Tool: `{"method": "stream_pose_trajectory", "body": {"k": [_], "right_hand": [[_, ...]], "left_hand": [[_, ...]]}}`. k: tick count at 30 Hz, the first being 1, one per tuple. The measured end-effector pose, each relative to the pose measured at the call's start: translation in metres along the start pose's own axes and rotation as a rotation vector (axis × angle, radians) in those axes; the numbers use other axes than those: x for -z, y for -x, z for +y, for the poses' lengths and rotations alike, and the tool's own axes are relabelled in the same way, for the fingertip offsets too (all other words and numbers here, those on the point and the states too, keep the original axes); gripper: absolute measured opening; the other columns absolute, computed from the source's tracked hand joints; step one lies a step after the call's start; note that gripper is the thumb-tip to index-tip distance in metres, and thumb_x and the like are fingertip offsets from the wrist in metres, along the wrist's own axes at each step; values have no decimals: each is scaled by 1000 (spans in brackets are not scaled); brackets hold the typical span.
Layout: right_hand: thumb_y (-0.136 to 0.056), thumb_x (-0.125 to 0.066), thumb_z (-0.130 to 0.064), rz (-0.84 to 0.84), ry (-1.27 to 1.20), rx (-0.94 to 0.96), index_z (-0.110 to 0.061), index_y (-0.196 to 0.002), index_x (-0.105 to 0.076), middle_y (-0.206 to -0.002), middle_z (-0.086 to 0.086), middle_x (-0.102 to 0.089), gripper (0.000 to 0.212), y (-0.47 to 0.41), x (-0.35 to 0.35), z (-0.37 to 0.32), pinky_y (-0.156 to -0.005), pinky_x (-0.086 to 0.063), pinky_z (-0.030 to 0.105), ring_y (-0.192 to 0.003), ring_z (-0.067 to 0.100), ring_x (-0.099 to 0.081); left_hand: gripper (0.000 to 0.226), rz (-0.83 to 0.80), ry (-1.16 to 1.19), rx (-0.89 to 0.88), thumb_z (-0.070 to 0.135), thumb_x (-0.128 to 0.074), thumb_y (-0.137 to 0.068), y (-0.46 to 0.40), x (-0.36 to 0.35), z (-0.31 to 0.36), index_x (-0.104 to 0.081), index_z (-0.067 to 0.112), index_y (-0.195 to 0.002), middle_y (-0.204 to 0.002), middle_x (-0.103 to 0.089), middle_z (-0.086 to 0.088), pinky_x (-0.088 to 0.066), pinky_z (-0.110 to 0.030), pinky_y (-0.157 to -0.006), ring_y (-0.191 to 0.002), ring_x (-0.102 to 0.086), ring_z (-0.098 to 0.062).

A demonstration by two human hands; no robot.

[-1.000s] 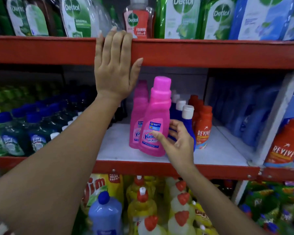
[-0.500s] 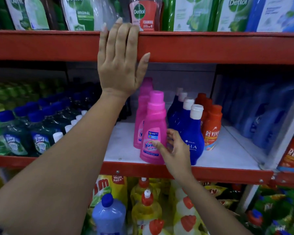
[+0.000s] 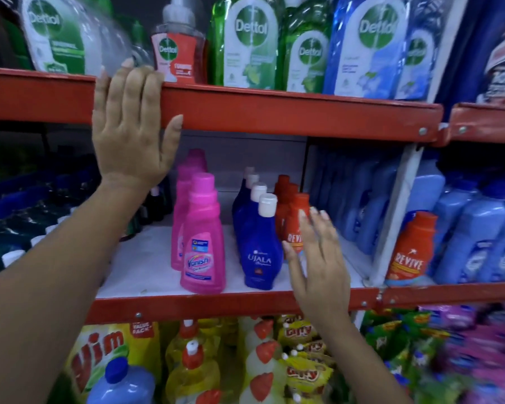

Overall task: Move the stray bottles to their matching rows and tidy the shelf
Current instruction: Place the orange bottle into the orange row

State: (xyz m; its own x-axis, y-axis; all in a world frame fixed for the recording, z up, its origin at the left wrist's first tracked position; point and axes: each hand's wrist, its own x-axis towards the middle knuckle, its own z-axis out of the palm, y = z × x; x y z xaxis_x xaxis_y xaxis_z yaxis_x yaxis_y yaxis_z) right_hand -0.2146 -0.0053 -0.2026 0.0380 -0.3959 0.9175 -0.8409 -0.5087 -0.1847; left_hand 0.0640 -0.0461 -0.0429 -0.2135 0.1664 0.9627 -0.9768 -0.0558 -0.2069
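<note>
Since half a second ago our right hand (image 3: 318,263) left the pink plastic Vanish bottle (image 3: 202,243) standing front of its row, fingers now spread empty by the orange Revive bottle (image 3: 296,225); left hand (image 3: 131,126) flat on the red shelf edge (image 3: 274,112); we judge it light, rigid, slick, best gripped mid-body

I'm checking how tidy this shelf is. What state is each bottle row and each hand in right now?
Pink Vanish row: upright, lined front to back.
Blue Ujala row: upright, capped, lined up.
Orange Revive row: upright, partly behind the right hand.
Stray Revive bottle: upright, alone among pale blue bottles.
Left hand: flat on upper shelf edge, holding nothing.
Right hand: open, empty, at the Revive row.
</note>
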Motion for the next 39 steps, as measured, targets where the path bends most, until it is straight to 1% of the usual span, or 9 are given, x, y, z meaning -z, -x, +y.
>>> {"method": "stream_pose_trajectory", "body": {"k": [5, 8, 12, 18, 24, 27, 31, 35, 39], "right_hand": [[-95, -54, -23, 138, 188, -74, -4, -141, -43, -147, 20, -45, 51, -3, 38, 81, -113, -35, 44, -140, 34, -38], [-97, -50, -26, 194, 238, -204, -3, -142, -41, -147, 22, -44, 52, -5, 54, 120, -114, -33, 46, -139, 36, -36], [-97, -46, -35, 180, 129, -459, -7, -146, -32, -151, 20, -36, 59, -11, 64, 150, -110, -33, 46, -140, 35, -32], [-95, -52, -37, 59, 44, -618, -11, -151, -20, -153, 16, -36, 69, -9, 67, 164, -101, -40, 49, -136, 36, -41], [-95, -53, -37, 89, 49, -574, -16, -147, -28, -133, 19, -52, 62, -4, 70, 159, -79, -41, 39, -113, 39, -55], [-96, -54, -35, 172, 34, -522, -19, -146, -29, -135, 16, -52, 59, 1, 70, 145, -79, -40, 37, -115, 36, -56], [-94, -51, -34, 251, 70, -440, -20, -144, -33, -134, 16, -54, 55, -3, 74, 118, -76, -38, 35, -113, 37, -57], [-94, -52, -33, 186, 66, -341, -17, -143, -37, -128, 14, -59, 54, -8, 70, 88, -72, -41, 32, -103, 34, -61], [-94, -54, -41, 82, -96, -369, -24, -145, -33, -136, 5, -56, 58, -11, 48, 68, -85, -53, 42, -113, 26, -61]], "left_hand": [[46, -15, 88, 32, 34, -33, -103, 0, 5, 2, -38, 3, -137, -136, -46, -25, -6, -39, -119, -133, -31, -35], [46, -38, 131, 61, 33, -34, -104, 0, 7, 4, -35, 2, -137, -136, -43, -27, -20, -54, -116, -132, -30, -36], [46, -77, 174, 88, 33, -34, -104, 1, 5, 4, -33, 3, -138, -137, -42, -30, -27, -63, -109, -131, -32, -41], [46, -69, 177, 83, 33, -35, -103, 2, 5, 3, -34, 2, -138, -137, -42, -29, -26, -62, -110, -132, -31, -41], [48, -98, 188, 99, 34, -33, -103, 2, 4, 3, -33, 2, -139, -138, -41, -28, -26, -62, -110, -133, -31, -42], [48, -78, 165, 86, 34, -33, -103, 3, 5, 2, -34, 1, -138, -137, -42, -28, -24, -59, -112, -133, -30, -40], [48, -32, 94, 54, 34, -32, -102, 1, 7, 2, -38, 1, -136, -136, -45, -25, -7, -39, -119, -134, -31, -36], [49, -30, 53, 43, 35, -31, -102, 0, 6, 2, -39, 1, -136, -136, -47, -23, -3, -34, -120, -135, -32, -34], [49, -31, 44, 36, 35, -31, -103, -1, 6, 1, -39, 1, -136, -136, -47, -23, -3, -35, -120, -135, -32, -34]]}}
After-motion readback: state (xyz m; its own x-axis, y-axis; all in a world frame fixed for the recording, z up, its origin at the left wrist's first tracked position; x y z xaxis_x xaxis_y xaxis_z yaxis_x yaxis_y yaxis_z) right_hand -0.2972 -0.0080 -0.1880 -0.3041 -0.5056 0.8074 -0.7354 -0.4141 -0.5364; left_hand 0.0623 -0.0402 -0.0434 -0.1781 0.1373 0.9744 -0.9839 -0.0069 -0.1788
